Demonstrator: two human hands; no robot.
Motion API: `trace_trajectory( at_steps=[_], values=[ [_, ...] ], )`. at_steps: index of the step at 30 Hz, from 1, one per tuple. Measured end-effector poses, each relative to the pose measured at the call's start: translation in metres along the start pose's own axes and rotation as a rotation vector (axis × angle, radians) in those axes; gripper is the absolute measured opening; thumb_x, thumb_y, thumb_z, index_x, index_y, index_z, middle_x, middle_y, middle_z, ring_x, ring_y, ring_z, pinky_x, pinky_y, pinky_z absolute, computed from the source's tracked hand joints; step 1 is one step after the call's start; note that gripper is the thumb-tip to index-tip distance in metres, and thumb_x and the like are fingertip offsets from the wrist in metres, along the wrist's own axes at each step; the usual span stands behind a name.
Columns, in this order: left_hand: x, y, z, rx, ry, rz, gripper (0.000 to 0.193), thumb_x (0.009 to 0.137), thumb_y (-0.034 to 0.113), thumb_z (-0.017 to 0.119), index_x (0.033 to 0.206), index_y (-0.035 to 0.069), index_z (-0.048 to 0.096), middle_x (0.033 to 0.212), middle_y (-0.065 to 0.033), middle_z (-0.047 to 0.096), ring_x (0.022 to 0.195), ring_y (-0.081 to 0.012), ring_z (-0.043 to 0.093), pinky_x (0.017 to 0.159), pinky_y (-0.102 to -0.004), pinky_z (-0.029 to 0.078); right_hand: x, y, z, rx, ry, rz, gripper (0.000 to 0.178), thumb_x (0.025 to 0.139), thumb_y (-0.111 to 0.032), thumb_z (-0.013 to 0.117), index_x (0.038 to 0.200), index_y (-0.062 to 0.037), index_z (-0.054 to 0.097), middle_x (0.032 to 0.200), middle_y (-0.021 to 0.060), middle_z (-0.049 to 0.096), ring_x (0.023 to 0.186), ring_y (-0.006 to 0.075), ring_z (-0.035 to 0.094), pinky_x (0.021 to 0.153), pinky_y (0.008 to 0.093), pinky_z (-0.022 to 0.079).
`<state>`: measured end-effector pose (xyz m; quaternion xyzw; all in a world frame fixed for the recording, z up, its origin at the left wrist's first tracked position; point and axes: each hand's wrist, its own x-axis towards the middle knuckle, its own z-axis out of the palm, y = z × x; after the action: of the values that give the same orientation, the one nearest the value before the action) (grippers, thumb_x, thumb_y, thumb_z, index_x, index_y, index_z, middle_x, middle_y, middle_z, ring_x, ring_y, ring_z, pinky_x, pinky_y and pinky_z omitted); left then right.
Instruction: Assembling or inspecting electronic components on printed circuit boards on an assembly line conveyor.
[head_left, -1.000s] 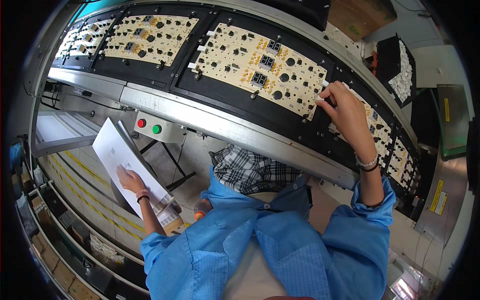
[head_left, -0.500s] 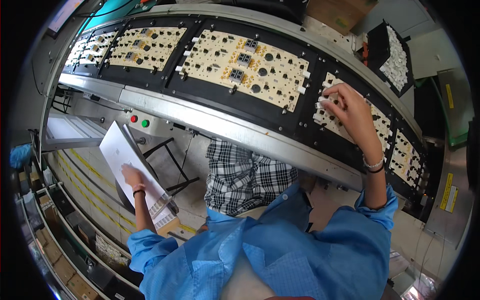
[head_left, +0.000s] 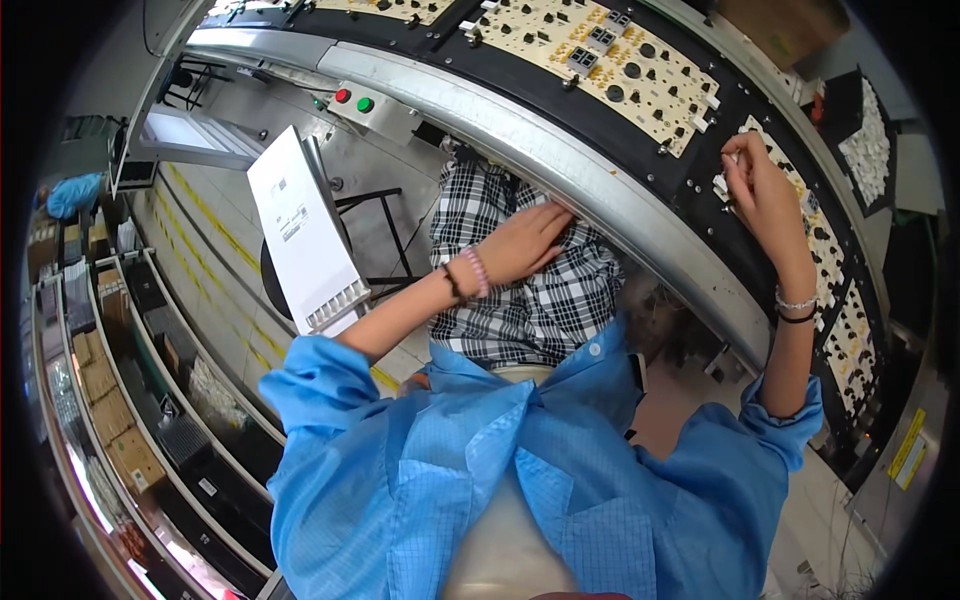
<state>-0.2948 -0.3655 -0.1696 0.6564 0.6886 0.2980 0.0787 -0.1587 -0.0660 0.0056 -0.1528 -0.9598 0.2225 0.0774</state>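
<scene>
Landmark: silver rail (head_left: 505,120). The circuit board (head_left: 826,255) lies beyond it in a black frame, partly covered by the right hand (head_left: 765,185) and forearm. I see that thumb and forefinger drawn nearly together above the board's end; I cannot tell whether anything is pinched between them. The left hand (head_left: 520,243) lies flat on the plaid cloth (head_left: 480,205), on the wearer's side of the rail, fingers extended, nothing visibly gripped; fingertips just beside the rail, contact unclear.

Risks, my judgement: the fingers mask the white connectors (head_left: 720,187) from my view, so a tilted or half-seated one could pass unnoticed. The bead bracelet (head_left: 797,304) and forearm hang over the parts; a low sweep might catch and unseat them.

Orientation: the board's long axis runs roughly along the rail, bent by the lens. Its connector end points along the rail toward the neighbouring board (head_left: 610,65), also beyond the rail; component side up.
</scene>
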Motion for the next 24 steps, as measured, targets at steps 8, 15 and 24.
trace_trajectory(
  at_steps=[8, 15, 24],
  values=[
    [0.015, -0.089, 0.049, 0.21, -0.033, -0.269, 0.032, 0.093, 0.025, 0.051, 0.108, 0.003, 0.068, 0.109, -0.0196, 0.068, 0.103, -0.0391, 0.061, 0.097, -0.0488, 0.045, 0.005, -0.013, -0.011, 0.377, 0.094, 0.063, 0.014, 0.101, -0.011, 0.049, 0.102, -0.004, 0.061, 0.066, -0.0062, 0.039, 0.058, 0.0033, 0.033, 0.053, 0.0213, 0.026],
    [0.023, -0.06, 0.036, 0.194, -0.106, -0.488, 0.033, 0.093, 0.028, 0.055, 0.1, 0.0, 0.069, 0.095, -0.0203, 0.069, 0.087, -0.0371, 0.065, 0.08, -0.0454, 0.053, 0.008, 0.006, -0.017, 1.668, 0.074, 0.283, 0.018, 0.102, -0.016, 0.044, 0.103, -0.0001, 0.052, 0.066, -0.005, 0.029, 0.054, 0.0041, 0.026, 0.047, 0.0184, 0.025],
    [0.002, -0.143, 0.055, 0.299, -0.312, -0.396, 0.041, 0.097, 0.017, 0.042, 0.135, 0.009, 0.055, 0.139, -0.0177, 0.054, 0.124, -0.0336, 0.056, 0.097, -0.0403, 0.05, 0.014, 0.002, -0.002, 2.201, -0.186, 0.277, 0.022, 0.108, -0.019, 0.036, 0.1, -0.0019, 0.046, 0.067, -0.0023, 0.029, 0.054, 0.0055, 0.027, 0.045, 0.0198, 0.026]
  ],
)
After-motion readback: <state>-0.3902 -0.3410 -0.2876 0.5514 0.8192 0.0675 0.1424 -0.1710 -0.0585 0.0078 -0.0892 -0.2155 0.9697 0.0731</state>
